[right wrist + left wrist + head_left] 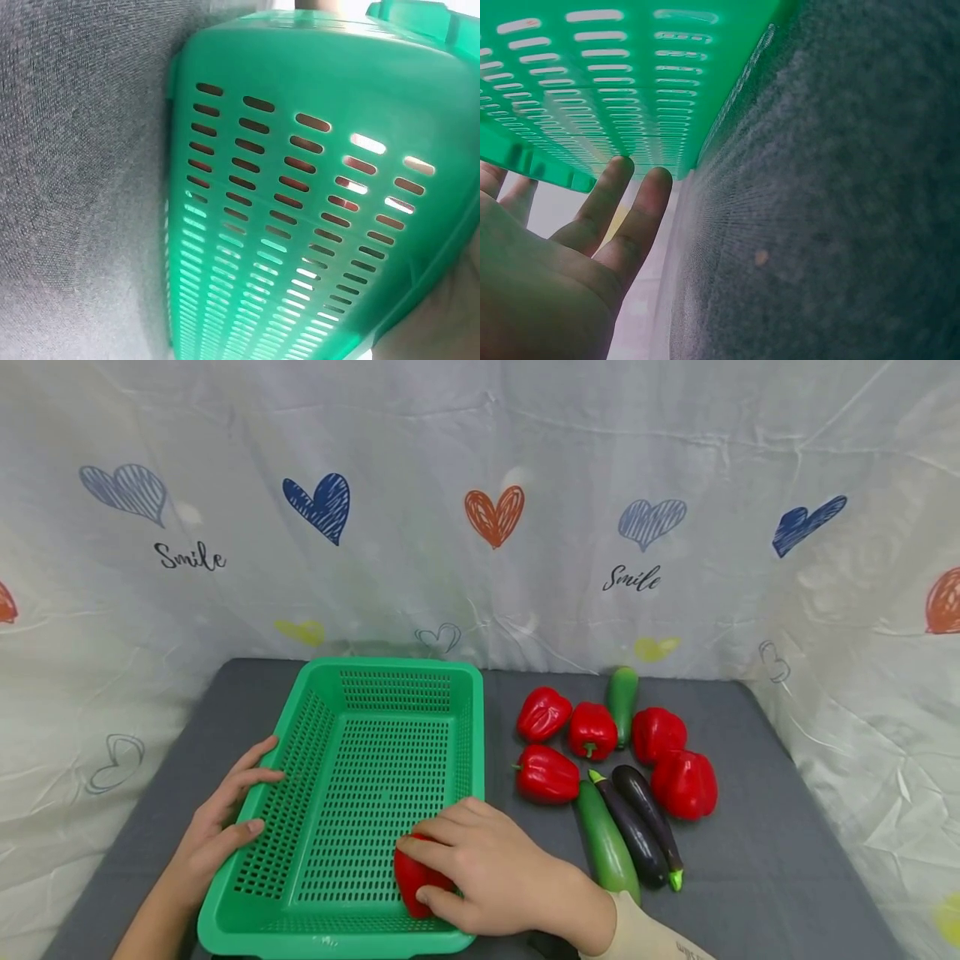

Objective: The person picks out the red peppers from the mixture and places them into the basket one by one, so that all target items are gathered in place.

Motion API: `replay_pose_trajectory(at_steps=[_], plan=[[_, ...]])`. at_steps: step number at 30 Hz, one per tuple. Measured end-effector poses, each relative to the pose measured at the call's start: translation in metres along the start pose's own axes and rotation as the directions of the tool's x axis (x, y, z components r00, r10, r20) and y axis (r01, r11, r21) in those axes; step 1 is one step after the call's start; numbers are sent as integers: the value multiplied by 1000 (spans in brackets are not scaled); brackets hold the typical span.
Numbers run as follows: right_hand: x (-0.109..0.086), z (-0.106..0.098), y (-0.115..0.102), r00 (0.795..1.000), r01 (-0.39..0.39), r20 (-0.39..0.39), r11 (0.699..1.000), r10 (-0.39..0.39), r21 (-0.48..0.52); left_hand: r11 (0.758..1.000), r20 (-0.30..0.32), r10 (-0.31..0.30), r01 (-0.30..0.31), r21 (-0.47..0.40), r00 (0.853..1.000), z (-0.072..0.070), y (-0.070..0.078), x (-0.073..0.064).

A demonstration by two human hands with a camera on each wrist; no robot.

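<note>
A person's right hand [487, 868] grips a red bell pepper [415, 881] inside the near right corner of a green basket [390, 664], its fingers covering much of the fruit; whether the pepper touches the basket's floor cannot be told. From the right wrist, the slotted wall blocks the view, leaving hints of red in the openings and a blurred piece of hand at the edge. The left hand [213, 831] lies at the basket's left rim, fingers fairly straight and loose, some tips over the edge and two (as the left wrist view shows) outside below it. Under the right wrist, a dark object [553, 946] is mostly hidden and cut off by the frame, too little of it showing to name. The cream sleeve [641, 935] carries lettering too small to read. The basket, slotted on floor and sides, holds the gripped pepper. To its right, on a gray cloth [772, 868], lie five more red peppers [547, 774], two eggplants [628, 831] side by side, and two green zucchini [606, 843], the nearer one's end meeting the sleeve.
</note>
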State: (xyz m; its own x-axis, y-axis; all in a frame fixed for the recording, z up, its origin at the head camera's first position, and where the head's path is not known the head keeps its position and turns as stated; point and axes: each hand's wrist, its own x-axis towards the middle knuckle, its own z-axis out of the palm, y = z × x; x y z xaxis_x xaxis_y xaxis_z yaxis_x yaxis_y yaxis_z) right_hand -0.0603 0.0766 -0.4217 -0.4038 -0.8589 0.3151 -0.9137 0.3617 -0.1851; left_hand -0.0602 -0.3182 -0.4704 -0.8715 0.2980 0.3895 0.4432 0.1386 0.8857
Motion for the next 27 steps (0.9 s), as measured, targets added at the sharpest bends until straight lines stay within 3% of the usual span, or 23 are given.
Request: replay_pose_trajectory(at_steps=[18, 27], plan=[[-1, 2, -1, 997, -69, 40, 997, 68, 28, 1000, 2, 22, -22, -10, 1000, 1, 0, 0], [0, 1, -1, 998, -64, 27, 998, 64, 23, 1000, 5, 24, -24, -5, 1000, 0, 1, 1]])
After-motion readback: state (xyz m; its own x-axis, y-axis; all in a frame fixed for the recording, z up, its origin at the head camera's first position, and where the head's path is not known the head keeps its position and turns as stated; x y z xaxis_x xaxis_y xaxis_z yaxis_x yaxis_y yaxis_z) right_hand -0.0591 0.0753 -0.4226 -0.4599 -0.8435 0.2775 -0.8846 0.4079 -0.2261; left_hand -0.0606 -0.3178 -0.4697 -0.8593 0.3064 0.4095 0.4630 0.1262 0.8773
